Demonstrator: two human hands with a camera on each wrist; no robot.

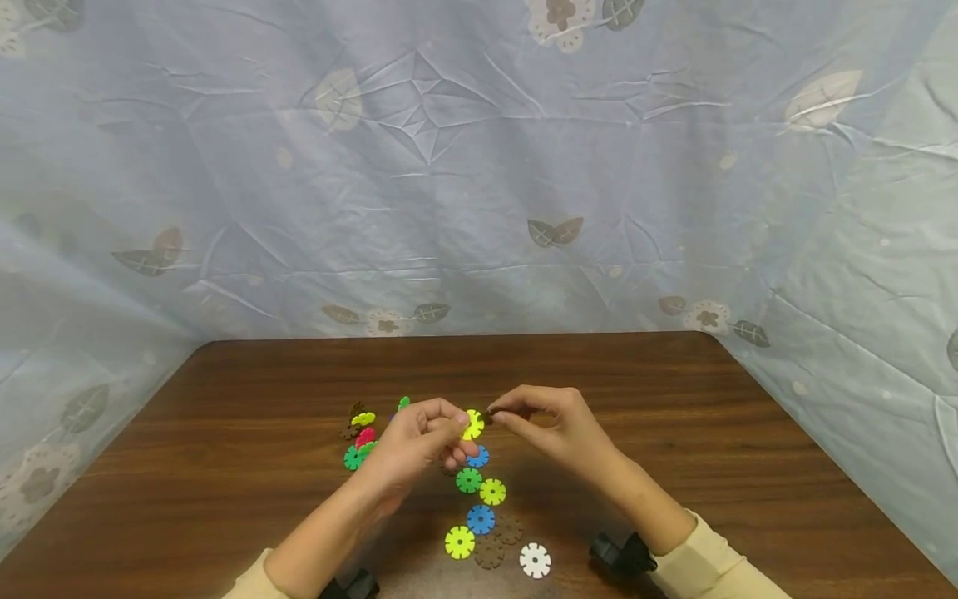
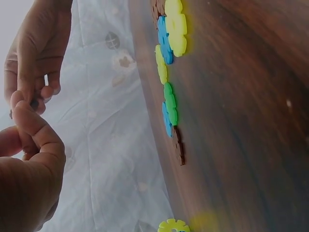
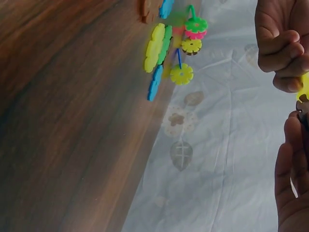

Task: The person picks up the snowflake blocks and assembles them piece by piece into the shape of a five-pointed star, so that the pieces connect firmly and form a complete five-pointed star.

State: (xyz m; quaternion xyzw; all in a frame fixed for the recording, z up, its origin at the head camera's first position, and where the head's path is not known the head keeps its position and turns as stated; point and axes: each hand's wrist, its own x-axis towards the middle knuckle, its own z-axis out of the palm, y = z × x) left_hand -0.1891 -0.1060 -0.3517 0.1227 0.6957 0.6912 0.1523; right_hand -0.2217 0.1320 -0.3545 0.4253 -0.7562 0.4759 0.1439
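Note:
Over the middle of the table, my left hand [image 1: 422, 437] pinches a yellow notched disc [image 1: 473, 425] between thumb and fingers. My right hand [image 1: 565, 428] pinches a brown notched disc [image 1: 488, 415] by its edge. The two discs meet rim to rim, the brown one turned nearly edge-on in the head view. In the right wrist view the brown disc [image 3: 302, 107] touches the lower edge of the yellow disc [image 3: 304, 88] at the notches. Fingers hide most of both discs in the left wrist view. Below the hands lie a blue disc [image 1: 479, 457] and a green disc [image 1: 469, 480].
Nearer me lie yellow discs [image 1: 460, 542], a blue disc [image 1: 481, 519], brown discs [image 1: 490, 552] and a white disc [image 1: 535, 561]. Left of my left hand sits a cluster of red [image 1: 365, 438], green, yellow and brown discs, some tilted. A patterned cloth [image 1: 479, 208] hangs behind the wooden table [image 1: 636, 366].

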